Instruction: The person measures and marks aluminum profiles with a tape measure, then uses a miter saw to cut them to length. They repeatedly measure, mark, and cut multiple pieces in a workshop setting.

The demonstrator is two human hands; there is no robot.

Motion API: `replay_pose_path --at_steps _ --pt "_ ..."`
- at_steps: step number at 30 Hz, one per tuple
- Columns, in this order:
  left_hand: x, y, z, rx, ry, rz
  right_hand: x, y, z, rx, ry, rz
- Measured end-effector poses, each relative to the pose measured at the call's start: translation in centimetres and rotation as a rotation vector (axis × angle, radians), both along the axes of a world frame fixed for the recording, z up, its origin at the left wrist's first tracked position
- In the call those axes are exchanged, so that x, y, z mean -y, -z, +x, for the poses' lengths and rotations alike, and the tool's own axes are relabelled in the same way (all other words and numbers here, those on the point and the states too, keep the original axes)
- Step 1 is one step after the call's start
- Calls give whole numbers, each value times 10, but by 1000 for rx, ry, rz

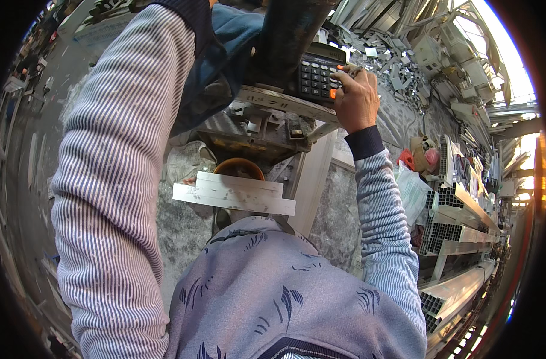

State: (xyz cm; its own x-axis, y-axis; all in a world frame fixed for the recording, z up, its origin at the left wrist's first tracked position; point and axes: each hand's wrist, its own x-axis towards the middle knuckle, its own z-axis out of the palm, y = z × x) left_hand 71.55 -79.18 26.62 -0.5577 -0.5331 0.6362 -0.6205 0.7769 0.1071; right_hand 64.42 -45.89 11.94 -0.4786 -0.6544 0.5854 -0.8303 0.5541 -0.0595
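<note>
My right hand (358, 99) rests over the right side of a black desktop calculator (314, 76), its fingers apart and at the grey and orange keys. The calculator lies flat beside a thick dark cylinder (291, 39), which hides part of its left side. My left arm reaches up to the top edge, where only a sliver of my left hand (213, 2) shows past the dark cuff; its fingers are out of the picture. Near that cuff hangs blue cloth (216, 72).
A worn metal frame (285, 102) crosses below the calculator. Pale flat strips (234, 194) lie across an orange-brown round container (240, 167). Stacked square metal tubes (455, 236) stand at right, with a clear plastic bag (409, 190) beside them. Metal offcuts (399, 69) cover the floor at far right.
</note>
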Motion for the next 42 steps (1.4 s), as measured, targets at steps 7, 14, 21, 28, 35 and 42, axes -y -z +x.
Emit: replay_pose_path --at_steps 7,14,21,28,35,42 --pt "-2 -4 1 -23 -23 82 8 3 26 5 -44 31" --pt "-6 -6 1 -3 -28 100 0 8 28 -53 -28 -26" --pt "1 -3 0 -50 19 86 -33 15 13 6 142 -151" --pt "7 0 -1 -63 42 71 -38 24 16 27 156 -84" --pt "-2 -3 2 19 7 38 -40 21 14 40 139 -178" --pt "4 0 -1 -7 9 -7 -39 19 8 67 118 -173"
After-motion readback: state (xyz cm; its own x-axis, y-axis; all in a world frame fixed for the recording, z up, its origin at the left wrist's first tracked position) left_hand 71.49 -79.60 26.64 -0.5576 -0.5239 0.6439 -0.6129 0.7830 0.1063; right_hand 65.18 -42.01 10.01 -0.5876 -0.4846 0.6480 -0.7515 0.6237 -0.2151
